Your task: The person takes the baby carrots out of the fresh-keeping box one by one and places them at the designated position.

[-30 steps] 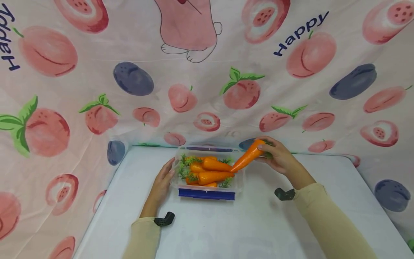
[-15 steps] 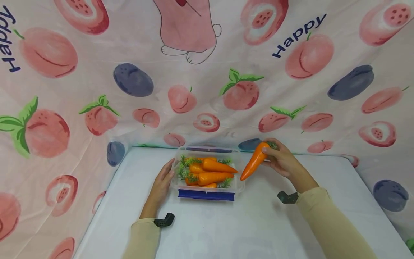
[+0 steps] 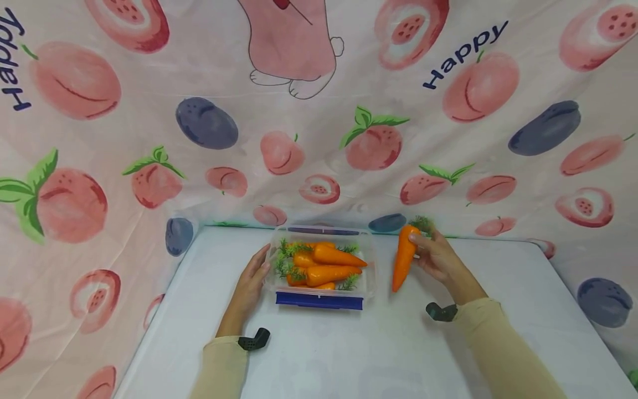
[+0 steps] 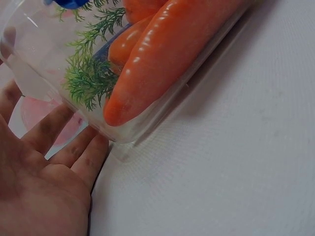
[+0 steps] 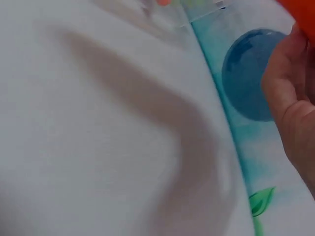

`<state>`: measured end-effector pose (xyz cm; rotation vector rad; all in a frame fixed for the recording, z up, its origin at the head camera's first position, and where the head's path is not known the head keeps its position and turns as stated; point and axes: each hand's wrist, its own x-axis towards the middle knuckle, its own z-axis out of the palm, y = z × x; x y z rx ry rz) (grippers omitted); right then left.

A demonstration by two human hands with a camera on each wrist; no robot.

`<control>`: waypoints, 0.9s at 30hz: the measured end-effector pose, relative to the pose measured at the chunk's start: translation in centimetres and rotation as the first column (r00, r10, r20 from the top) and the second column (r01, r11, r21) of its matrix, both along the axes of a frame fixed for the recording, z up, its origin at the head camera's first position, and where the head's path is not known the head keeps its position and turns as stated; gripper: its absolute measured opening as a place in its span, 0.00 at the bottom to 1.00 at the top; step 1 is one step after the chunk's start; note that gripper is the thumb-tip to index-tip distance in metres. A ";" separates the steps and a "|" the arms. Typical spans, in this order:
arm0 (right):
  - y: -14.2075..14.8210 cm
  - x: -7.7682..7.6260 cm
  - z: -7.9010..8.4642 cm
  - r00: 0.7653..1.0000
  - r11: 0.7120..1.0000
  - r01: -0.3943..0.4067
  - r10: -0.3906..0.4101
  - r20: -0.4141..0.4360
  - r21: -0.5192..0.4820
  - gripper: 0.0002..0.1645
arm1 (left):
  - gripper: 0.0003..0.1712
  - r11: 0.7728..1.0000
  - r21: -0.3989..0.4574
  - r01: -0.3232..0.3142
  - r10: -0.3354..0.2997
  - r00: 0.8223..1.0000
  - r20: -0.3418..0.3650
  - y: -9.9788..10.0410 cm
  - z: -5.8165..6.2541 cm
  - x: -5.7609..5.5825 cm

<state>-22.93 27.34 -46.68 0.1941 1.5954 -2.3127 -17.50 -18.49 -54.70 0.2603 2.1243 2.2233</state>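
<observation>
My right hand [image 3: 440, 256] grips an orange carrot [image 3: 405, 259] near its leafy green top, tip pointing down, to the right of the box. In the right wrist view only a corner of that carrot [image 5: 301, 14] shows, above the fingers. My left hand [image 3: 251, 280] rests against the left end of a clear plastic box [image 3: 370, 282] with blue side flaps. Its fingers [image 4: 81, 152] lie straight along the wall in the left wrist view. Several carrots [image 3: 333, 273] with green tops lie inside the box, most with tips to the right.
The box stands on a white table [image 3: 319, 354] near its back edge. A fruit-printed cloth [image 3: 319, 138] hangs behind and on both sides. In the right wrist view, the shadow [image 5: 162, 108] of the hand and carrot falls on the tabletop.
My right hand has carried the carrot to the right, away from the box, and its tip has swung from the box's right end to point down. The left hand stays put.
</observation>
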 end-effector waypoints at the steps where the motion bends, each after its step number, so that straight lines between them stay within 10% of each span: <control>1: 0.0 0.0 -0.3 1.000 1.000 0.006 -0.006 0.009 0.005 0.38 | 0.31 1.000 -0.001 0.000 0.000 1.000 0.000 0.0 0.0 0.0; 13: 0.2 -0.1 -3.4 0.995 0.992 0.015 -0.027 0.097 0.127 0.20 | 0.32 1.000 -0.016 -0.010 0.010 1.000 -0.001 -0.1 0.0 0.2; 21: -0.6 -0.4 -4.2 0.994 0.965 0.007 -0.034 0.100 0.261 0.39 | 0.31 1.000 -0.016 -0.004 0.004 1.000 0.007 0.0 0.1 0.1; 27: -1.5 -0.9 -4.6 0.998 0.879 -0.003 -0.028 0.059 0.477 0.53 | 0.31 1.000 -0.002 -0.003 0.003 1.000 0.006 0.1 0.0 0.0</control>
